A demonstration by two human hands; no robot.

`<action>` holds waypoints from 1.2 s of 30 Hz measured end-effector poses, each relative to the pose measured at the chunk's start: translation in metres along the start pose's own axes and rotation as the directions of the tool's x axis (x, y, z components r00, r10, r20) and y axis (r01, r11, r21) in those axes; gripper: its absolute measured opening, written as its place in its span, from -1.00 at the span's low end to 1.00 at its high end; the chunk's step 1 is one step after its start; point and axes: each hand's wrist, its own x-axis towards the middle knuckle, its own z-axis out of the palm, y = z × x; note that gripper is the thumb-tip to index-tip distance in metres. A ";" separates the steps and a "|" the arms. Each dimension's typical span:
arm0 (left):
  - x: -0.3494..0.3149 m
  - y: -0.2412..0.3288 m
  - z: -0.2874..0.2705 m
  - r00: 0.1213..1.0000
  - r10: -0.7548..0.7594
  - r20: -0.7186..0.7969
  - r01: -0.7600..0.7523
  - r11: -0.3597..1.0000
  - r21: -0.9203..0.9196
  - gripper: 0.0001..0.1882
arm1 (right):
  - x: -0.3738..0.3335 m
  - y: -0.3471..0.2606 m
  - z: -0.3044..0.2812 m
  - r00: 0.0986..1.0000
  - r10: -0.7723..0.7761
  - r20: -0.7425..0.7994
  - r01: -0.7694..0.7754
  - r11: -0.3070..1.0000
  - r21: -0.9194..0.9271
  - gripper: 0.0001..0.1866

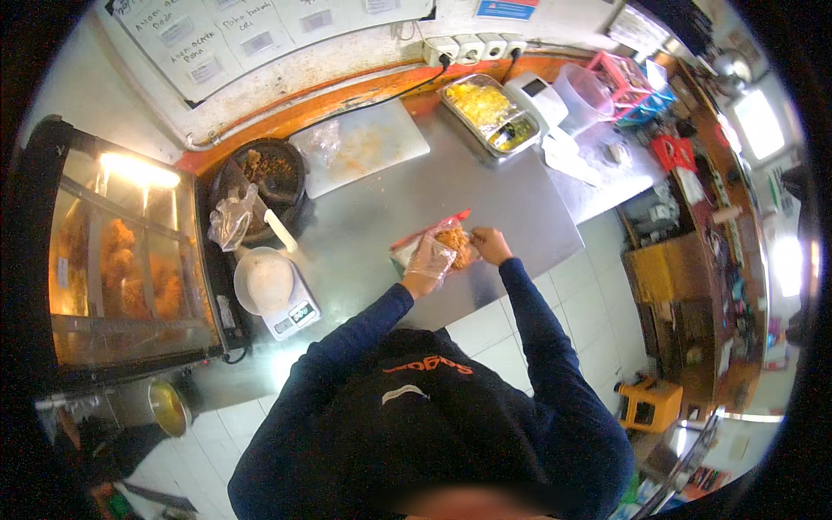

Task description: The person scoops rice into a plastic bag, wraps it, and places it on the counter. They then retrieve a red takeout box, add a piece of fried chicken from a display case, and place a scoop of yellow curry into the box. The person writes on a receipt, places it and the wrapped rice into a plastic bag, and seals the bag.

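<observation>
Over the steel table's front part, a piece of golden-brown fried chicken lies between my two hands. My left hand, in a loose clear plastic glove, is closed against its left side. Partly under that hand and the chicken is a red-and-white bag, its red edge showing beyond them. My bare right hand has its fingers pinched together at the chicken's right side; what lies between them is too small to make out.
At left stand a lit glass display case with fried chicken, a dark stone mortar and a scale bearing a white bowl. A white cutting board lies at the back, with a food tray to its right.
</observation>
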 end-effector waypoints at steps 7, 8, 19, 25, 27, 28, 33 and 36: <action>0.016 -0.042 0.015 0.930 -0.068 0.361 -0.315 0.359 0.879 -0.46 | 0.006 0.014 -0.006 0.974 -0.004 0.224 -0.075 0.938 0.340 -0.77; 0.012 -0.048 0.018 0.949 -0.012 0.314 -0.287 0.373 0.882 -0.49 | 0.015 0.017 -0.016 0.937 -0.029 0.348 -0.115 0.916 0.385 -0.77; -0.016 -0.028 0.020 0.985 0.072 0.159 -0.174 0.379 0.909 -0.46 | 0.154 -0.219 -0.027 0.681 -0.729 -0.068 0.724 0.657 0.209 -0.79; -0.091 -0.014 -0.036 0.956 -0.285 -0.073 0.282 0.818 0.502 -0.69 | 0.189 -0.362 0.166 0.686 -0.599 0.414 0.721 0.637 -0.273 -0.35; -0.126 0.003 -0.048 0.869 0.207 -0.449 0.095 0.821 0.562 -0.76 | 0.207 -0.373 0.199 0.747 -0.404 0.528 0.590 0.769 -0.246 -0.28; -0.143 0.016 -0.047 0.700 0.420 -0.578 0.030 0.791 0.611 -0.78 | 0.214 -0.371 0.211 0.733 -0.395 0.554 0.601 0.757 -0.255 -0.30; -0.194 0.051 -0.051 0.124 0.160 -0.979 0.101 0.980 0.173 -0.67 | 0.247 -0.363 0.215 0.676 -0.372 0.636 0.628 0.742 -0.234 -0.30; -0.206 0.049 -0.062 0.003 0.282 -0.959 0.407 0.876 0.259 -0.66 | 0.246 -0.362 0.159 0.674 -0.300 0.675 0.465 0.882 -0.073 -0.34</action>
